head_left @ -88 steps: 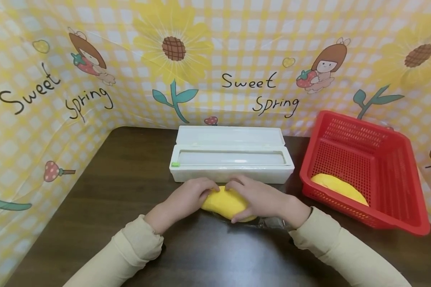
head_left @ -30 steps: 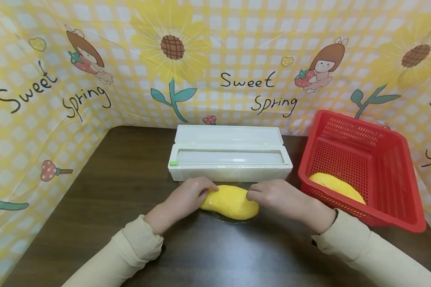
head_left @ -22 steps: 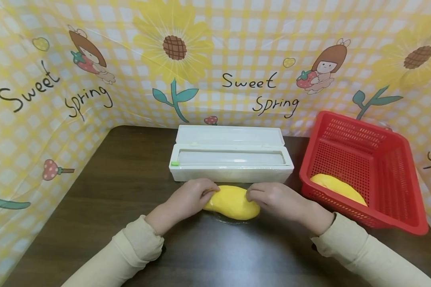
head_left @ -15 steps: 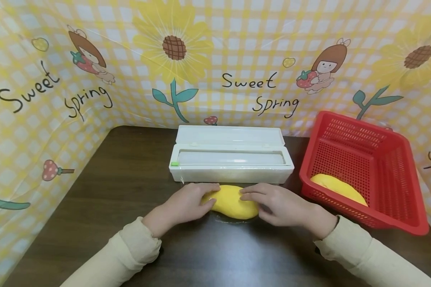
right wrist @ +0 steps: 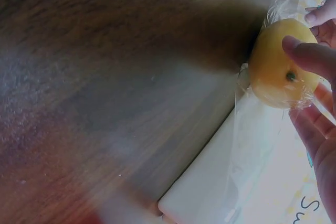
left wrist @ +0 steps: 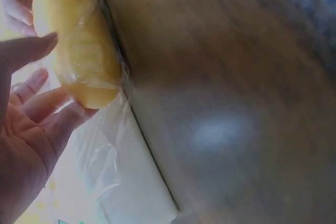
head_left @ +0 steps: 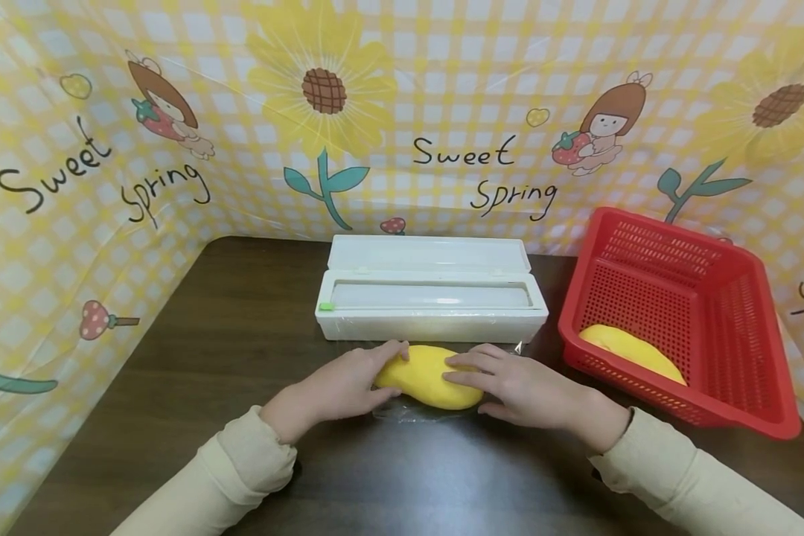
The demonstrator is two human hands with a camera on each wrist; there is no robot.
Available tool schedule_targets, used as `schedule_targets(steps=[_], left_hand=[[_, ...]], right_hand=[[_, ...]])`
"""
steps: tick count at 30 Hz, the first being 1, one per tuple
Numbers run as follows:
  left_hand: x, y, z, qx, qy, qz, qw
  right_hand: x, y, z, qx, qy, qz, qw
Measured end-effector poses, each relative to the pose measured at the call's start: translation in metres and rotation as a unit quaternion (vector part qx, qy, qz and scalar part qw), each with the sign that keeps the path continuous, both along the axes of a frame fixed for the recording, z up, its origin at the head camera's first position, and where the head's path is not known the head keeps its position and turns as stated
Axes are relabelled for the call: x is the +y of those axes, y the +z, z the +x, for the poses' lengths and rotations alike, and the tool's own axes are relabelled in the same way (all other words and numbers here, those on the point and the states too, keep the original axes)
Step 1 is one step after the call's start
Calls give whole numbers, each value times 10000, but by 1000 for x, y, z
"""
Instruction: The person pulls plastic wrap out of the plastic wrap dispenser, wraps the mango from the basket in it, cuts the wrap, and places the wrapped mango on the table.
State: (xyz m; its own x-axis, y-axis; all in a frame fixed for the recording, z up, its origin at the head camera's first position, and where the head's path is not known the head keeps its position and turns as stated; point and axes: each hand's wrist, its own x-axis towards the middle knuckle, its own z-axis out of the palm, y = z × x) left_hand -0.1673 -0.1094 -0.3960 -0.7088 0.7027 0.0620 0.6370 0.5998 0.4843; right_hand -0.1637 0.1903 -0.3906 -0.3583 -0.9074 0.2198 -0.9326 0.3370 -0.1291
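Observation:
A yellow mango lies across the table before the white box, with clear plastic film on and around it. My left hand holds its left end, thumb at the front and fingers behind. Over the other end, my right hand lays its fingers on top with the thumb low at the front. Creased film crosses the mango in the left wrist view and trails off beside it. A dark stem mark shows at the end by the right thumb.
Behind the mango stands a white film dispenser box, lid raised, with a small green slider at its left. A red basket at the right holds another yellow mango. A patterned cloth hangs behind the brown table.
The fingers of both hands have spread from their earlier pinching pose at the mango's ends, the right ones now lying over its top. More film shows in front and behind.

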Motion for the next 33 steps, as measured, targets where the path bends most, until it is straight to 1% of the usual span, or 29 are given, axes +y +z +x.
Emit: schedule_targets(steps=[2,4,6,9,12,15,18,21,24,27,30,33], left_hand=[[-1,0,-2,1,-19,77,10000],[-2,1,-5,-125,-88,129,9998],[-5,4,-8,-400,-259,86,9988],[-12,9,-12,-770,-601,-146,9951],[-17,12,-15,-967,-960,-448,9897],[-20,13,-17,-932,-1081,-609,9879],[-19,13,-18,-857,-1035,-509,9896],[-17,13,-19,-641,-959,-280,9929],[-15,12,-20,-568,-775,-31,9954],[-14,11,-22,-729,-496,272,9957],[-14,8,-22,-888,-259,544,9942],[-13,6,-23,-851,-125,692,9939]], right_hand=[[0,0,-1,21,25,-23,10000],[1,-1,-1,-6,45,-49,10000],[1,0,-2,-43,37,-49,10000],[2,0,-2,-117,-1,-45,9999],[3,1,-2,-140,-11,-49,9999],[3,2,-3,-127,15,-61,9999],[4,3,-3,-124,32,-60,9999],[4,3,-3,-148,36,-58,9999],[4,3,-4,-181,45,-82,9998],[4,2,-4,-271,22,-150,9995],[5,1,-6,-391,20,-227,9990],[6,1,-9,-511,62,-289,9983]])
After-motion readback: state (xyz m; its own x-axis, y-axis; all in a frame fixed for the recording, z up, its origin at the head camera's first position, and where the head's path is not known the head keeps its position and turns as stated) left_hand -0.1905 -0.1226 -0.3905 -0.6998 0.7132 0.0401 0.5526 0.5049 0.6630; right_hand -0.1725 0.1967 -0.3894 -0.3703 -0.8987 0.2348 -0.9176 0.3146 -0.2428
